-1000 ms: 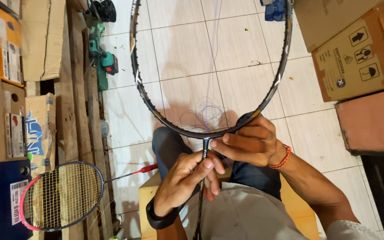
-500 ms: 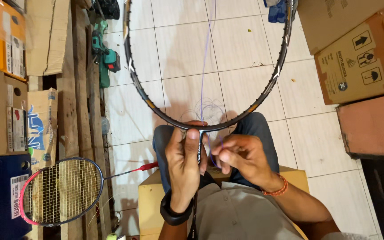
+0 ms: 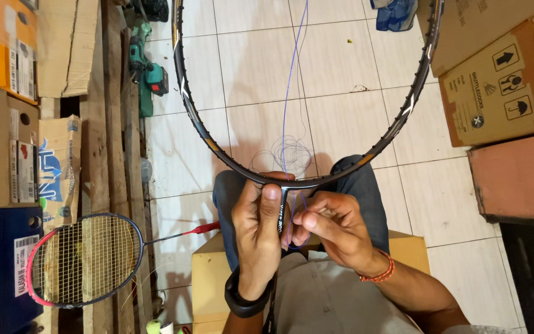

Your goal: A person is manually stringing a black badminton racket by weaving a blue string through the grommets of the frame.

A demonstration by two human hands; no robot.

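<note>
An unstrung black badminton racket frame is held upside-down over my lap, its head pointing away across the tiled floor. My left hand grips the racket at the throat, where the head meets the shaft, thumb up against the frame. My right hand, with an orange bracelet on the wrist, pinches a thin purple string just beside the throat. The string runs up through the open head and loops loosely near the frame's bottom.
A strung racket with a red and dark frame leans on wooden pallets at left. Cardboard boxes stand at right, more boxes at left. A green power drill lies on the floor. I sit on a yellow box.
My left hand has slid up from the shaft to grip the throat. My right hand came off the frame and now pinches the purple string. The racket has shifted slightly toward me.
</note>
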